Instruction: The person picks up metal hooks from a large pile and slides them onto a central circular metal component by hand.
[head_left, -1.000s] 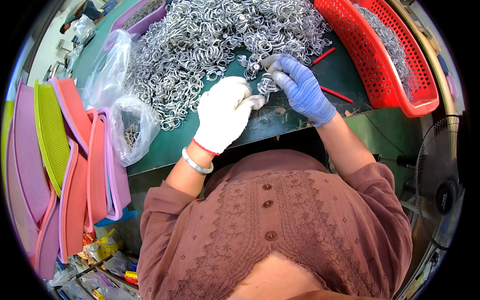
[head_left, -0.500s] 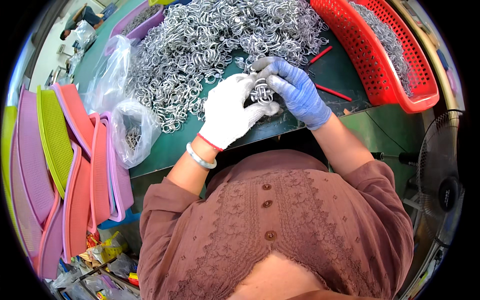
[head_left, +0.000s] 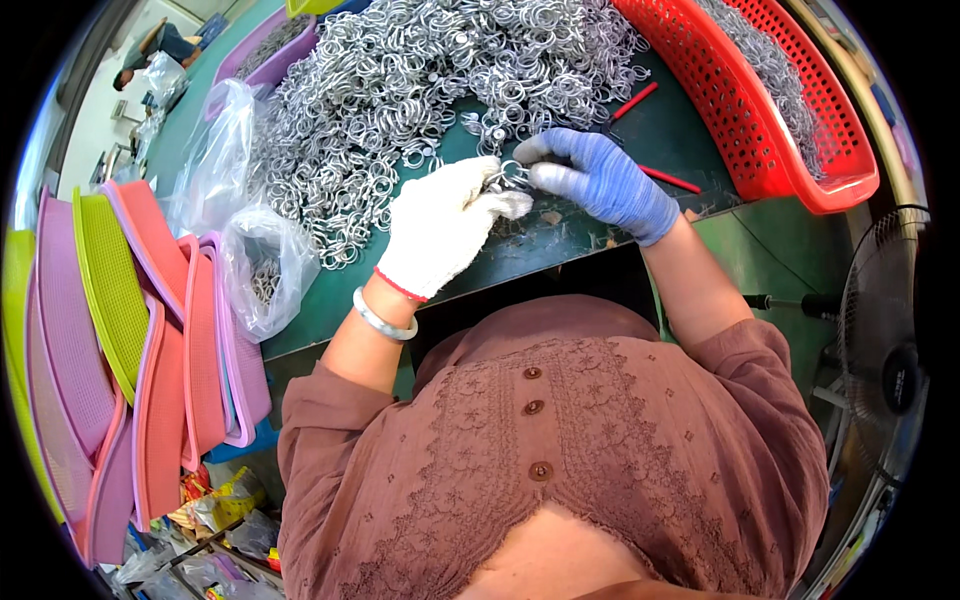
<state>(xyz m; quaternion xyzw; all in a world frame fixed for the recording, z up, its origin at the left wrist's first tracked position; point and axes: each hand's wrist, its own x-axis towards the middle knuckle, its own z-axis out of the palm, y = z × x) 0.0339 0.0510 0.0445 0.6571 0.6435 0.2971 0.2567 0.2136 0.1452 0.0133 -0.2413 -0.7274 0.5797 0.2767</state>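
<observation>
A big heap of silver metal rings (head_left: 420, 90) covers the dark green table (head_left: 560, 240). My left hand (head_left: 440, 225) wears a white knit glove, my right hand (head_left: 600, 180) a blue one. Both meet at the heap's near edge and pinch one small metal ring (head_left: 510, 178) between their fingertips. A pale bangle (head_left: 383, 318) sits on my left wrist.
A red perforated basket (head_left: 790, 120) with more metal pieces stands at the right. Two thin red sticks (head_left: 650, 140) lie near it. Clear plastic bags (head_left: 255, 260) and stacked pink, purple and green trays (head_left: 130, 350) are on the left. A fan (head_left: 885, 360) stands at the right edge. A person sits far back left.
Both hands have shifted slightly along the heap's edge and drawn their fingertips together on the ring. The heap and basket have not moved.
</observation>
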